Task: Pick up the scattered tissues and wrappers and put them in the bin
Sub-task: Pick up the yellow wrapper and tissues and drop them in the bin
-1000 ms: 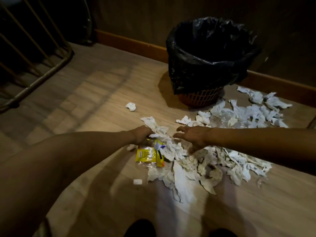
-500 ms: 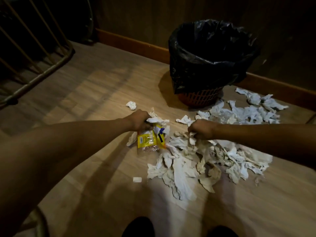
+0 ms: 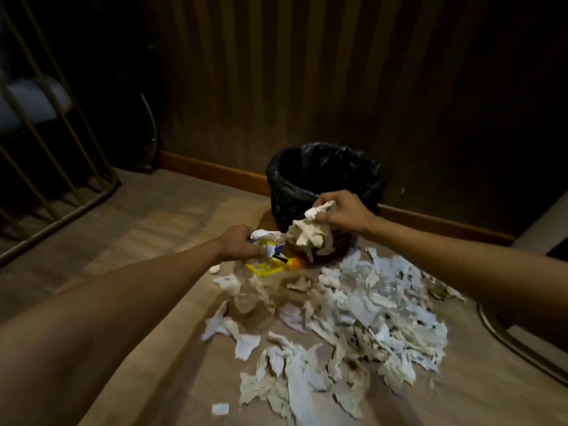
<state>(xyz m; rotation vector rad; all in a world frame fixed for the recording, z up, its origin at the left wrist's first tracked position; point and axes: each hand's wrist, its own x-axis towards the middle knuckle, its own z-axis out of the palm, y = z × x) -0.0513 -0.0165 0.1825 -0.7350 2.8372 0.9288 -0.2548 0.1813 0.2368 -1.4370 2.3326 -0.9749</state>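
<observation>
Dim room: wood-plank floor (image 3: 147, 241), dark panelled wall (image 3: 338, 87) with a skirting board, metal rails (image 3: 61, 167) at far left. Since the earlier frames both hands have risen off the litter and moved toward the bin (image 3: 319, 179), and the view now takes in far more wall. Bin stands against the wall, lined with a black bag, its woven base partly hidden behind the raised paper. Tissues (image 3: 353, 321) lie scattered over the floor in front of it, white to cream, torn and crumpled, some stained; the heap looks thinner at its near-left edge than before. Right hand (image 3: 344, 212) is clenched on a wad (image 3: 309, 233) of tissues, held in front of the bin's near wall, below the rim. Left hand (image 3: 238, 244) grasps a yellow wrapper (image 3: 270, 261) and a white scrap, clear of the floor. One small scrap (image 3: 220, 408) lies apart, nearest the viewer.
</observation>
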